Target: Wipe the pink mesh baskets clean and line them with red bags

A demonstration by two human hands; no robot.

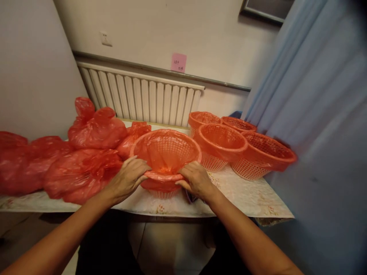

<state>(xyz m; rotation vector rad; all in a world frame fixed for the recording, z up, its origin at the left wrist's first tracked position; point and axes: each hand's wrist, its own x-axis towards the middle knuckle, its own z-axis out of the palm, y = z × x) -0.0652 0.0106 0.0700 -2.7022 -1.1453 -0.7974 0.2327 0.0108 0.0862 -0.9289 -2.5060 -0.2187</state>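
Note:
An orange plastic basket [172,142] lined with a thin red plastic bag [160,152] stands at the table's near edge, in the middle. My left hand [127,178] grips its near rim on the left, fingers curled over the bag's edge. My right hand [196,179] holds the same rim on the right, fingers closed over it. Both hands press the bag's edge against the rim.
Several filled red plastic bags [86,152] lie on the table's left half. Several more orange baskets [223,143] stand to the right, some lined. The table [258,198] has a floral cloth. A white radiator [143,95] runs behind; a blue curtain [315,114] hangs on the right.

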